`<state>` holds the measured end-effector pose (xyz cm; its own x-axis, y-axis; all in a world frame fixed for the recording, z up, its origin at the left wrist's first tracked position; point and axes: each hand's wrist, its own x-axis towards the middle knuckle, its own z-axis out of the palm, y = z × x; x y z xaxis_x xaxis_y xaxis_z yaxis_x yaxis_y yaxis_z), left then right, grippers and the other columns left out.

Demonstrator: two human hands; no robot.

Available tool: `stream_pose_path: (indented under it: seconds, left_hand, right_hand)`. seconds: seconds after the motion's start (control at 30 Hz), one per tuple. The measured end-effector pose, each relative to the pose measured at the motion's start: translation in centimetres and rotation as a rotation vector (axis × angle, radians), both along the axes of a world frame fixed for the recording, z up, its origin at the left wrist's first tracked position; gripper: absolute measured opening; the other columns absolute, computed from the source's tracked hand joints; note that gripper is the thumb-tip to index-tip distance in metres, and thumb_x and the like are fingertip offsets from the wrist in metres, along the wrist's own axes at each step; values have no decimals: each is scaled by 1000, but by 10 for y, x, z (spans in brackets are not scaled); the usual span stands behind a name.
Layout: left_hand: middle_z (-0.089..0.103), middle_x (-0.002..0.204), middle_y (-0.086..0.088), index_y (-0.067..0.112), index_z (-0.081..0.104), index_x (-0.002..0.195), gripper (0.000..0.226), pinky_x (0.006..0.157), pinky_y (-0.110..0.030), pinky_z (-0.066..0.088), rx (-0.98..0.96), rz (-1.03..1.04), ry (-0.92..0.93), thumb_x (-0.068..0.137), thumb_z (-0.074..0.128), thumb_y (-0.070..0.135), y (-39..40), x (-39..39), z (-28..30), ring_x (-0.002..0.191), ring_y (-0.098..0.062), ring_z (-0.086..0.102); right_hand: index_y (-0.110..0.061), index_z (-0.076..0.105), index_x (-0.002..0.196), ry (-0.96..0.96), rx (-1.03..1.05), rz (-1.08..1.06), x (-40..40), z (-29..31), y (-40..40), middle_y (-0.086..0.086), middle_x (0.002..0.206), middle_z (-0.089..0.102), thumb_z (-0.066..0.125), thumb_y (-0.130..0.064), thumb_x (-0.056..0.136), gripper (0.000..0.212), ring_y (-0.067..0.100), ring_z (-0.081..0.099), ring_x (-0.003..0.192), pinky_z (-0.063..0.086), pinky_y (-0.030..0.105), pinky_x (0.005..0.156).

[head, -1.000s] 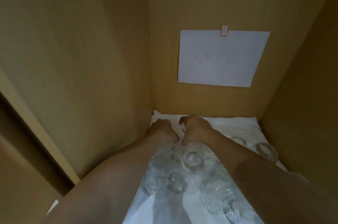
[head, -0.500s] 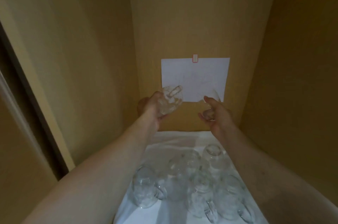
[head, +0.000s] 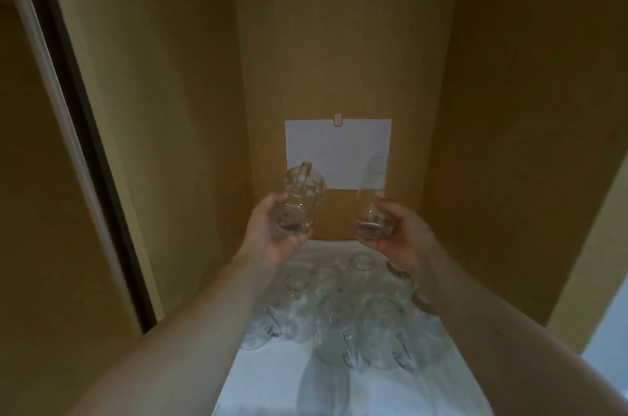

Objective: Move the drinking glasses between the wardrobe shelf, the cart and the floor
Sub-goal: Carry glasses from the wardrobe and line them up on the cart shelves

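My left hand (head: 272, 235) grips a clear glass mug (head: 300, 198) with a handle, held up in the air and tipped with its base toward me. My right hand (head: 399, 232) holds a tall plain drinking glass (head: 372, 201), also tipped base-first toward me. Both are lifted above the wardrobe shelf (head: 258, 378), which is covered with a white cloth. Several more clear glasses and mugs (head: 343, 313) stand crowded on that cloth below my forearms.
Wooden wardrobe walls close in on the left, back and right. A white sheet of paper (head: 339, 147) is taped to the back wall. A dark door edge (head: 88, 143) runs down the left. A pale strip of floor (head: 608, 330) shows at far right.
Both hands went from reaching low at the back of the shelf to lifting one glass each; the glasses now sit higher and closer to me, and the view has tilted up.
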<state>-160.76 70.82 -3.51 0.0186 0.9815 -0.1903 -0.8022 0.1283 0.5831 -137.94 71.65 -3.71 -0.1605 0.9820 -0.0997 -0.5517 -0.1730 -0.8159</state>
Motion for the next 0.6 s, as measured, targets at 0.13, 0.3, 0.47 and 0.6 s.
stream_pose_path:
  seconds: [0.13, 0.3, 0.47, 0.6]
  left_hand:
    - [72, 117, -20, 9, 70, 119, 54, 99, -56, 50, 55, -13, 24, 72, 89, 27, -20, 4, 3, 106, -39, 71]
    - [74, 118, -12, 14, 75, 114, 50, 98, -46, 51, 68, -74, 195, 69, 91, 32, -35, 8, 11, 110, -30, 70]
    - [68, 103, -6, 7, 80, 104, 39, 77, -31, 53, 85, -206, 193, 71, 89, 25, -43, 5, 14, 85, -20, 63]
    - [72, 113, -17, 6, 70, 115, 55, 91, -49, 57, 69, -245, 205, 66, 90, 21, -48, -4, 14, 96, -33, 69]
  right_hand:
    - [-14, 72, 101, 40, -17, 2, 6, -6, -19, 13, 99, 70, 89, -34, 69, 41, 32, 75, 84, 59, 54, 85]
    - [-13, 68, 86, -22, 62, 19, 20, -20, -47, 7, 82, 70, 85, -38, 78, 31, 26, 72, 80, 55, 51, 96]
    - [-6, 68, 112, -127, 87, -34, 14, -13, -70, 14, 105, 69, 87, -32, 77, 47, 30, 71, 89, 60, 43, 77]
    - [-7, 61, 127, -91, 82, -57, 0, -15, -85, 20, 114, 61, 82, -27, 80, 55, 34, 65, 96, 57, 48, 87]
